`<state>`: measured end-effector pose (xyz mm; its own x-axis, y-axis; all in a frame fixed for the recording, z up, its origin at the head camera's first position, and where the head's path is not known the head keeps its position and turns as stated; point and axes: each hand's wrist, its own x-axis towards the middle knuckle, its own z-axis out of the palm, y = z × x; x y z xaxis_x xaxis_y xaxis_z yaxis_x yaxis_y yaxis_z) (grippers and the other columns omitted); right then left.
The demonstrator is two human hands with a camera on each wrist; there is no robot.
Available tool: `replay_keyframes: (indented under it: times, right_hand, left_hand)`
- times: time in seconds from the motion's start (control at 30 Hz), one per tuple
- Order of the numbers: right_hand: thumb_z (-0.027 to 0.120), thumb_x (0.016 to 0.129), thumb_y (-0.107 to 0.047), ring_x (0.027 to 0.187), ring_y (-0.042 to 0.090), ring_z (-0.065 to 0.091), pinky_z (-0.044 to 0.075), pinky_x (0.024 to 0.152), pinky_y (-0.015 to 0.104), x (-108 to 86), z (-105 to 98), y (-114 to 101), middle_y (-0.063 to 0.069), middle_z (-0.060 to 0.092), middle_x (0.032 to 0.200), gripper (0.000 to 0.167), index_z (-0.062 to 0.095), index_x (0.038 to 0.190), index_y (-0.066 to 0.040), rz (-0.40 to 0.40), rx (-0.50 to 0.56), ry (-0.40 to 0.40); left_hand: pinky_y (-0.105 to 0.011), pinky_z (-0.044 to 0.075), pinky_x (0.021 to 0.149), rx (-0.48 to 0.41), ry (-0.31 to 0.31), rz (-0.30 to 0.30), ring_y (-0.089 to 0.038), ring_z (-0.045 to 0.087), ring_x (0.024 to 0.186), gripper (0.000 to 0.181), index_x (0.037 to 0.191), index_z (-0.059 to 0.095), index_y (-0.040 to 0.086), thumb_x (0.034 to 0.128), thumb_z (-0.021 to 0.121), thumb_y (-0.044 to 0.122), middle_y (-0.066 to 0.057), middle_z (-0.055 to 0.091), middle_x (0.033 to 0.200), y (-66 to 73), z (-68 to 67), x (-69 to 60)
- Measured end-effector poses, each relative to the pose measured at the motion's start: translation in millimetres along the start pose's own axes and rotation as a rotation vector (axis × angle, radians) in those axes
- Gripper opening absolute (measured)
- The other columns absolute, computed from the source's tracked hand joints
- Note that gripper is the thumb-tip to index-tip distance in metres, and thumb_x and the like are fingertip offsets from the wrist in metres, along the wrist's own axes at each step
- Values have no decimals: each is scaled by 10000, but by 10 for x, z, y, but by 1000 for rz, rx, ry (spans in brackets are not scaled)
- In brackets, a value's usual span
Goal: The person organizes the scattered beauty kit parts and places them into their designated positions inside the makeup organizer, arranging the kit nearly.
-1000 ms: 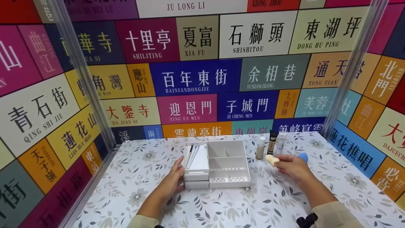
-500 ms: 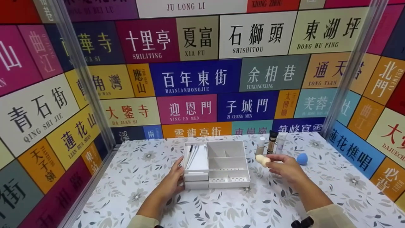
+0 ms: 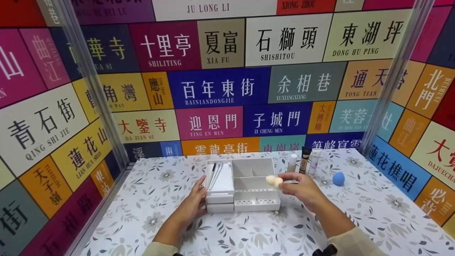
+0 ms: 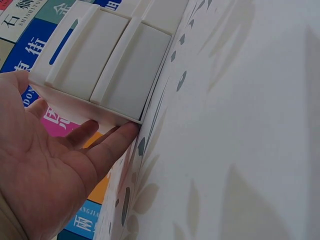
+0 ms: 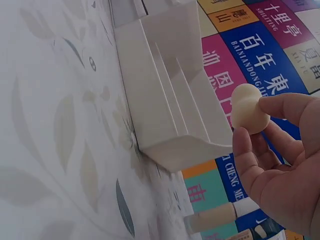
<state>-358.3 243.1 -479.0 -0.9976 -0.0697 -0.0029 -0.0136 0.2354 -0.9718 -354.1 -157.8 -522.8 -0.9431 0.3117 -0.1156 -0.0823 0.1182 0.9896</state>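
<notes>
A white organizer box (image 3: pixel 256 206) with drawers stands mid-table. My left hand (image 3: pixel 192 202) rests against its left side; in the left wrist view the fingers of that hand (image 4: pixel 60 160) touch the box's side wall (image 4: pixel 85 107), fairly straight. Between thumb and fingers, my right hand (image 3: pixel 302 188) pinches a cream gourd-shaped sponge (image 3: pixel 274 181), held over the right edge of the box. The right wrist view shows the sponge (image 5: pixel 248 111) at the fingertips of the right hand (image 5: pixel 285 160), beside the open compartments.
Slim brushes (image 3: pixel 214 175) lie in the box's left top section. Right of the box stand a beige bottle (image 3: pixel 292 164), a dark tube (image 3: pixel 304 161) and a white tube (image 3: pixel 314 164). A blue sponge (image 3: pixel 338 178) sits farther right. Printed walls (image 3: pixel 220 87) surround the table.
The right hand has carried the cream sponge leftward from beside the bottles to the box's right edge, uncovering the blue sponge. The left hand has stayed at the box.
</notes>
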Motion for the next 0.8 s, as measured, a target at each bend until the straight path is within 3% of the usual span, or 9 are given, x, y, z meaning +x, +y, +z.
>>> replay_keyframes:
  times: [0.4,0.8]
  right_hand:
    - [769,952,-112,1066,185,685,614,923,287,70,420,-110,180,669,1364,462,674,1384,23,-60,60,-112]
    - [793,950,-113,1087,214,713,643,959,338,165,691,-162,186,671,1375,440,691,1358,16,-40,102,-157]
  left_hand:
    - [-649,370,1261,-21,-3,6,-501,295,1613,641,1707,115,462,1133,390,544,-213,178,1789,-11,2,7]
    - [-629,381,1262,-22,2,-5,-491,304,1612,626,1700,132,480,1133,395,529,-209,175,1792,-4,8,6]
